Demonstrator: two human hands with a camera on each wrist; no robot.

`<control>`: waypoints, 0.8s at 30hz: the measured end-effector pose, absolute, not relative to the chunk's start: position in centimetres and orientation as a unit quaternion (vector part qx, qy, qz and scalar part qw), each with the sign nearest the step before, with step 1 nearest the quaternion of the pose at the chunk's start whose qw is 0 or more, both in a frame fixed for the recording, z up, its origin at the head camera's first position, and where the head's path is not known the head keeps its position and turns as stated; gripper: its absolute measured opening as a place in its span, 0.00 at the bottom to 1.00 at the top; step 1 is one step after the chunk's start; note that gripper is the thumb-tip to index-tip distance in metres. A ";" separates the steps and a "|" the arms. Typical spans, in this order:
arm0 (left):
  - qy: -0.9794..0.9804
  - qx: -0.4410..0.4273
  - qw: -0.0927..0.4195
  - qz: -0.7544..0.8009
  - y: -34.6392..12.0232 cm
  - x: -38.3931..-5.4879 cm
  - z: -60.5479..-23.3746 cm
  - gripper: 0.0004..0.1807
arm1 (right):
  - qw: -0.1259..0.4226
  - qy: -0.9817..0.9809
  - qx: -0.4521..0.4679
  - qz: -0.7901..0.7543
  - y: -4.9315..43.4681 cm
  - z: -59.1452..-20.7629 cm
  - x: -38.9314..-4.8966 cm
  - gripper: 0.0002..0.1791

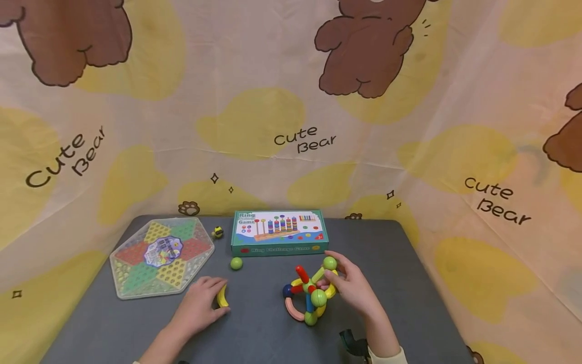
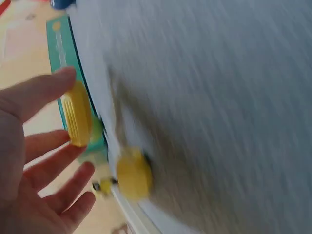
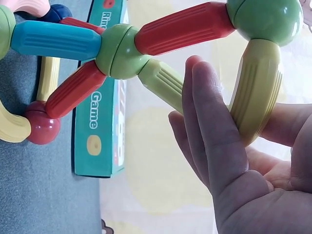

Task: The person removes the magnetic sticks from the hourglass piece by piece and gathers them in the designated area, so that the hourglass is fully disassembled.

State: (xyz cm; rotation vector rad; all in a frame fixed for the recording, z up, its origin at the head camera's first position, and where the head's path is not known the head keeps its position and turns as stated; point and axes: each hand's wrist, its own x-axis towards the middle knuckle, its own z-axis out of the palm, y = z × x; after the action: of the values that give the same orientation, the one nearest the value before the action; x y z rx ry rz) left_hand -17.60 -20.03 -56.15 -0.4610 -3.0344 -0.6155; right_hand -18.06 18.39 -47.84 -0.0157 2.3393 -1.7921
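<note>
My left hand [image 1: 200, 303] pinches a yellow curved rod [image 1: 222, 296] between thumb and fingers, over the left middle of the table. A second yellow piece [image 2: 134, 175], blurred in the left wrist view, lies close by on the table; its shape cannot be told. With my right hand [image 1: 356, 289] I hold a magnetic ball-and-rod structure [image 1: 319, 298] by a yellow curved rod [image 3: 258, 90] at its upper right. Green, blue and red balls join its straight and curved rods. Part of that yellow rod is hidden behind the fingers.
A loose green ball [image 1: 236, 263] lies in front of the teal Ring Challenge Game box [image 1: 279, 250]. To the left is a hexagonal star-patterned game board [image 1: 136, 289], with a small bee-like toy [image 1: 217, 232] beside it. A patterned cloth [image 1: 254, 172] hangs behind the table.
</note>
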 end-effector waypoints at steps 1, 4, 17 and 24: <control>-0.971 -0.148 0.012 -0.187 -20.6 -17.5 -56.1 0.37 | 0.098 0.791 -0.006 -0.605 18.4 -47.9 -18.1 0.30; -0.972 -0.150 0.021 -0.180 -22.0 -17.3 -56.2 0.36 | 0.098 0.792 -0.004 -0.603 18.4 -47.9 -18.1 0.30; -0.968 -0.160 0.000 -0.191 -24.7 -16.8 -57.1 0.37 | 0.098 0.791 -0.004 -0.604 18.2 -47.7 -18.4 0.30; -0.951 -0.174 0.018 -0.255 -22.5 -16.7 -56.3 0.36 | 0.097 0.793 -0.001 -0.602 18.2 -47.7 -18.2 0.30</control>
State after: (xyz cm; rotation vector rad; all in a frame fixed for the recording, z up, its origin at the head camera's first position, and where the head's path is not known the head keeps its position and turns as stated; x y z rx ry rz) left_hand -16.66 -22.53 -56.33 -0.5401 -2.9541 -0.7936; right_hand -18.20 18.22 -47.67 -0.0029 2.3467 -1.7824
